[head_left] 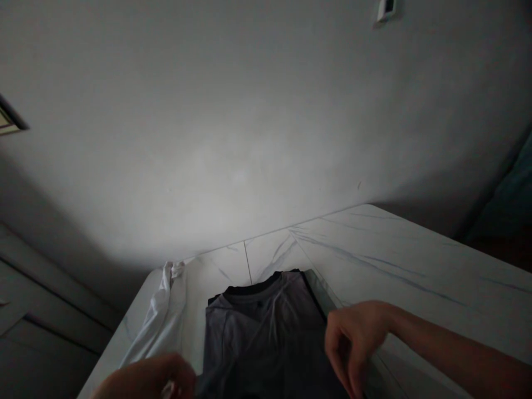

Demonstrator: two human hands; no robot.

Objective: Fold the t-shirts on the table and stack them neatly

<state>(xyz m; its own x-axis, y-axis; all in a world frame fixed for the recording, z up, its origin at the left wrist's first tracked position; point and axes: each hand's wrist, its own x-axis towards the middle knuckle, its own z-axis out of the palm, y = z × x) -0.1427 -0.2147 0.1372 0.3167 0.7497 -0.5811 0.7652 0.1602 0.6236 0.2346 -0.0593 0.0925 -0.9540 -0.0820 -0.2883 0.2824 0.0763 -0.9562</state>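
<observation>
A dark grey T-shirt (266, 327) lies on the marble-patterned table, its black-trimmed neckline toward the wall. Low in the view, my left hand (153, 377) is closed at the shirt's left side, where dark cloth stretches toward it; it is somewhat blurred. At the opposite side, my right hand (357, 338) bends down with thumb and fingers pinched on the shirt's edge. Its fingertips are partly cut off by the bottom of the picture. Grey-green cloth (322, 291) shows from under the shirt on the right.
A crumpled white garment (162, 316) lies along the table's left side. The white table (374, 255) with grey veins stands against a grey wall (233, 138). A panelled door or cabinet (45, 332) is at lower left, and teal cloth (507, 194) hangs at far right.
</observation>
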